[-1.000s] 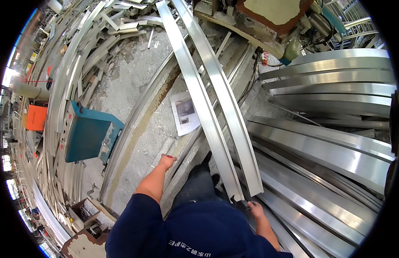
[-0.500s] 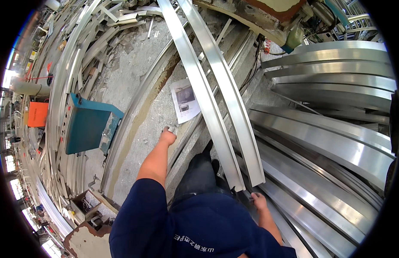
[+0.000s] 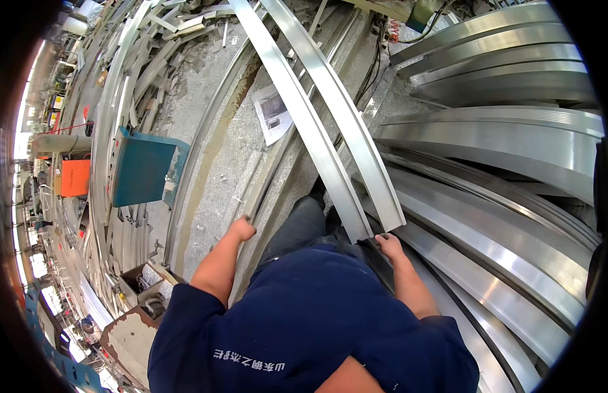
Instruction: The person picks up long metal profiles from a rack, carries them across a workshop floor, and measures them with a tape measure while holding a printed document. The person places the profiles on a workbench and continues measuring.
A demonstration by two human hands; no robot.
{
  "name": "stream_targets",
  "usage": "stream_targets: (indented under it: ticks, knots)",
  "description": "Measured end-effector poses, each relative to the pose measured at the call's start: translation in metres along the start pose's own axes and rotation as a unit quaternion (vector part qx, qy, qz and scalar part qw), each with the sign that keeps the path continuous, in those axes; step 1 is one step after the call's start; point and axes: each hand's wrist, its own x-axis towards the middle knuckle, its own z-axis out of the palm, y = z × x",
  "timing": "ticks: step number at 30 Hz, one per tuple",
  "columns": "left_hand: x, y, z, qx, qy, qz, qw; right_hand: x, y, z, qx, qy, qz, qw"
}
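Left hand: The left hand (image 3: 239,230) hangs left of the beams, its fingers curled, a dark tip showing at the front; whether it grasps anything cannot be told.
Right hand: The right hand (image 3: 388,245) meets the near ends of the beams, fingers bent; whether it grips them cannot be told.
Metal beams: A left beam (image 3: 312,134) and a right beam (image 3: 353,134) run side by side, ahead of a person in a navy shirt (image 3: 304,308).
Paper: A printed sheet (image 3: 271,118) lies just left of the left beam.
Flanks: A teal metal box (image 3: 145,169) stands left; stacked beams (image 3: 494,137) fill the right.
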Motion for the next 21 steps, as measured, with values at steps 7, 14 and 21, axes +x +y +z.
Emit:
stream_targets:
  ticks: [7,14,21]
  knots:
    - [-0.081,-0.053,-0.002,0.038,-0.083,-0.087,0.992,0.010,0.017,-0.007,-0.056,0.002,-0.013,0.998]
    - [-0.121,-0.054,-0.014,-0.053,-0.049,-0.159,0.985,0.020,-0.027,-0.006,-0.064,0.006,-0.047,0.997]
    - [-0.087,-0.081,-0.015,-0.093,-0.008,-0.152,0.984,0.072,-0.069,0.012,-0.132,0.015,-0.113,0.985]
